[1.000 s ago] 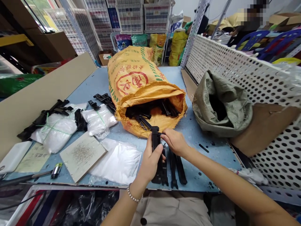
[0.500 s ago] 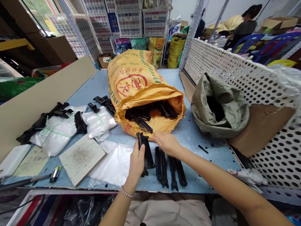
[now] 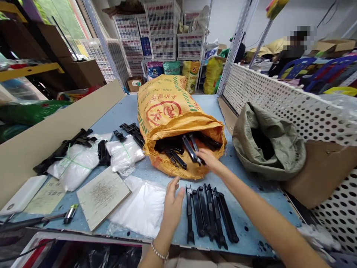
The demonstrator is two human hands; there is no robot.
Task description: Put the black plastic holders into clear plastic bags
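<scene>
The black parts look like smooth, glossy plastic, the orange sack rough, frayed woven plastic, the white bags thin, shiny film, and the cardboard matt.

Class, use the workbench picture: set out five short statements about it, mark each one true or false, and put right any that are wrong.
1. The person's right-hand grip touches a long, glossy black bar at the mouth of the yellow-orange woven sack. True.
2. The person's left-hand grip is clenched around a black bar. False: it is open and holds nothing.
3. Several long black parts lie side by side on the blue tabletop. True.
4. The crumpled grey-green woven sack stands left of the yellow-orange one in the picture. False: it stands to the right.
5. A silver-coloured beaded bracelet is on the left wrist. True.
</scene>
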